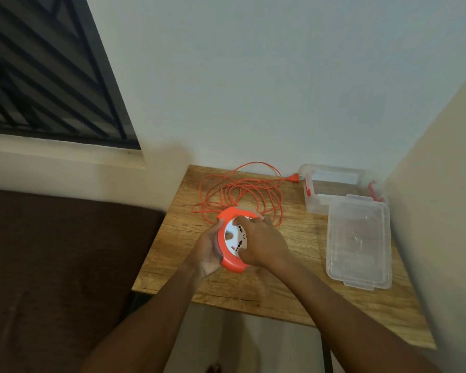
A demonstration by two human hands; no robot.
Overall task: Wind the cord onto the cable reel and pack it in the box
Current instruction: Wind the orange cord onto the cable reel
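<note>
Head view: a wooden table [293, 278] stands in a corner, with white wall behind it and to its right. Over its near-left part both hands hold an orange cable reel [233, 239] with a white socket face. The left hand [209, 251] cups the reel's left rim, fingers curled under and around the orange edge. The right hand [261, 243] lies over the white face from the right, its fingers bent onto the face and the far rim, gripping it; its exact finger placement is blurred.

Behind the reel, the orange cord [240, 189] lies in loose, tangled loops on the far part of the table, leading from the reel out to an orange plug [293, 178] that rests near the far edge, just beside the box.

The clear plastic box [336, 189], with red latches, sits open in the far-right corner. Its clear lid [358, 238] lies flat on the table in front of it, touching or overlapping the box's near edge.

A dark window [46, 68] fills the upper left.
</note>
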